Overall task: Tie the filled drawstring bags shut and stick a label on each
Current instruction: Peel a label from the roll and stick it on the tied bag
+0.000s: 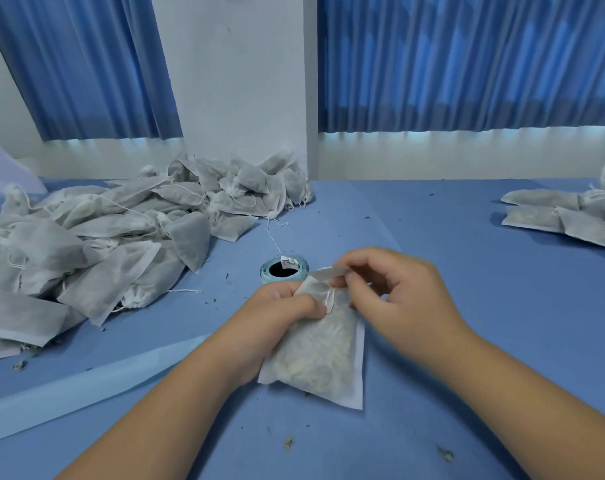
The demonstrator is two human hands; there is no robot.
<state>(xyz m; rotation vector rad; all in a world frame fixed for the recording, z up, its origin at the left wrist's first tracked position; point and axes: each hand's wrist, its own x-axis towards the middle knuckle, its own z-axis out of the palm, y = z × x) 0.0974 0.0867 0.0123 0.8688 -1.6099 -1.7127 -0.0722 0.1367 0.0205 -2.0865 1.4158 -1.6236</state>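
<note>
Both hands meet over one filled drawstring bag (pixel 323 362) in the centre of the blue counter (pixel 467 341), close in front of us. We see the left hand (pixel 280 315) with its fingers curled around the bag's upper part, holding it against the counter, while the bag's bottom end points towards us. The right hand (pixel 394 292) is just beside it, fingertips pinching a pale strip (pixel 328 273) at the bag's mouth; it is blurred, and we cannot tell whether it is a label or a fold of the fabric. A loop of white drawstring (pixel 329 300) shows between the two hands. Just beyond them sits a pale blue label roll (pixel 284 270), with a printed label on its top edge. To our left a large loose pile of bags (pixel 96 244) spreads across the counter, strings trailing, and we can make out no labels on them. At the far right a smaller stack of flat bags (pixel 571 216) lies in order, several carrying white labels. We judge the work to be at an early stage: a few bags look finished, one is in hand at its tying or labelling step, and the big pile on the left appears to be what is left. Bits of dried plant matter dot the counter.
</note>
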